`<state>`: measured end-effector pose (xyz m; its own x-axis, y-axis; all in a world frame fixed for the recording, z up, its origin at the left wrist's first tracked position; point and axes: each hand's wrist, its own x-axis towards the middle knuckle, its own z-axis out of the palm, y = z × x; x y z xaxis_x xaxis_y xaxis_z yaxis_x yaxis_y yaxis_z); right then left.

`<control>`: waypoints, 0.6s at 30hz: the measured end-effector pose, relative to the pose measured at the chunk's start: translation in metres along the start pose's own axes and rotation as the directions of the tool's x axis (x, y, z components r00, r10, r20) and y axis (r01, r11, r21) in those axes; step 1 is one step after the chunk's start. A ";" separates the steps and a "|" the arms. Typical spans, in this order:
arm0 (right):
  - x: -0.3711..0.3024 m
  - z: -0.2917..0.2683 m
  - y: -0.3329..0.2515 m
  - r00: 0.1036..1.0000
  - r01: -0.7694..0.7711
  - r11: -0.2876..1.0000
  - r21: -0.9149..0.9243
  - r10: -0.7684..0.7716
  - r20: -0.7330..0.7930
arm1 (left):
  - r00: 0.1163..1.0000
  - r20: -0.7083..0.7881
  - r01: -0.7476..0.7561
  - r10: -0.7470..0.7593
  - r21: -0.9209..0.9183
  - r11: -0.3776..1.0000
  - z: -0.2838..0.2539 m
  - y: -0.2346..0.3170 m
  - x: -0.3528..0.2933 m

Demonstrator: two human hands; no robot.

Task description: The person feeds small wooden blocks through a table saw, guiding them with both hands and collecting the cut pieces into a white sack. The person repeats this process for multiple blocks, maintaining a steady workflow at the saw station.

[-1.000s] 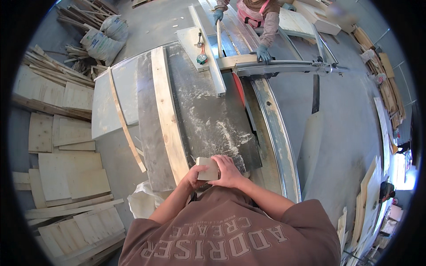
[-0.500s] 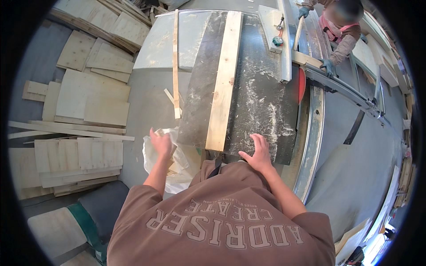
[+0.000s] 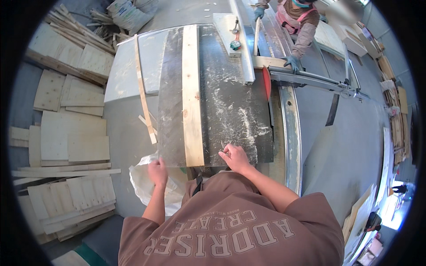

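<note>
My left hand (image 3: 158,172) is closed, fingers curled, over a white sack (image 3: 141,179) at the table's near left corner. Whatever it may hold is hidden. My right hand (image 3: 235,158) rests low over the near edge of the dark saw table (image 3: 222,102), its thumb and fingers drawn together among pale wood chips. I cannot make out what is between them. A long pale wooden board (image 3: 191,97) lies lengthwise on the table, left of my right hand. Sawdust and splinters (image 3: 244,128) are scattered right of the board.
A thin wood strip (image 3: 141,84) stands out along the table's left side. Beyond the red blade guard (image 3: 267,83), a gloved co-worker (image 3: 295,31) holds a metal crossbar (image 3: 306,79). Plywood stacks (image 3: 73,135) line the left. A metal rail (image 3: 290,133) runs along the right.
My view has turned, so the table sits further left. Both hands have gone from spread fingers to curled ones. The co-worker's hands remain at the crossbar and fence.
</note>
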<state>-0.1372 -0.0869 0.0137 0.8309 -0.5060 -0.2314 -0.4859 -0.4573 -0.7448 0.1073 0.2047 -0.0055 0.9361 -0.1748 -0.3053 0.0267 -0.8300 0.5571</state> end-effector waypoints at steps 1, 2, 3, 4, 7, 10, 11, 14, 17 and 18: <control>0.000 -0.001 -0.001 0.996 -0.067 0.997 0.026 0.065 0.068 | 0.997 0.012 -0.070 0.070 0.034 0.997 0.015 0.012 -0.002; -0.002 0.004 0.004 1.000 0.007 1.000 -0.005 -0.007 -0.009 | 0.990 0.030 -0.143 0.141 0.070 0.987 0.034 0.018 0.000; -0.004 0.010 0.009 0.996 0.022 0.999 0.033 -0.019 -0.092 | 0.975 0.054 -0.219 0.215 0.104 0.970 0.050 0.027 0.000; -0.006 0.015 0.015 0.984 0.039 0.997 0.067 -0.027 -0.178 | 0.944 0.017 -0.331 0.331 0.005 0.944 0.066 0.042 -0.005; -0.015 0.015 0.025 0.962 0.066 0.994 0.085 -0.041 -0.272 | 0.836 0.059 -0.547 0.545 0.026 0.837 0.096 0.088 -0.025; -0.026 0.015 0.031 0.957 0.063 0.992 0.111 -0.028 -0.290 | 0.794 0.142 -0.605 0.591 0.097 0.790 0.114 0.118 -0.046; -0.030 0.015 0.031 0.955 0.060 0.990 0.126 -0.020 -0.296 | 0.783 0.170 -0.616 0.598 0.080 0.784 0.119 0.123 -0.051; -0.039 0.024 0.042 0.934 0.113 0.990 0.084 -0.077 -0.349 | 0.714 0.236 -0.683 0.659 0.025 0.730 0.137 0.129 -0.075; -0.043 0.023 0.043 0.957 0.052 0.990 0.129 -0.013 -0.288 | 0.636 0.303 -0.738 0.710 -0.030 0.674 0.150 0.121 -0.095; -0.043 0.023 0.043 0.957 0.054 0.991 0.119 -0.017 -0.290 | 0.622 0.347 -0.736 0.702 -0.045 0.675 0.152 0.122 -0.100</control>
<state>-0.1875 -0.0680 -0.0230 0.7251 -0.6881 -0.0273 -0.4048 -0.3937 -0.8253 -0.0361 0.0408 -0.0245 0.4791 -0.8752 -0.0670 -0.6554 -0.4075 0.6360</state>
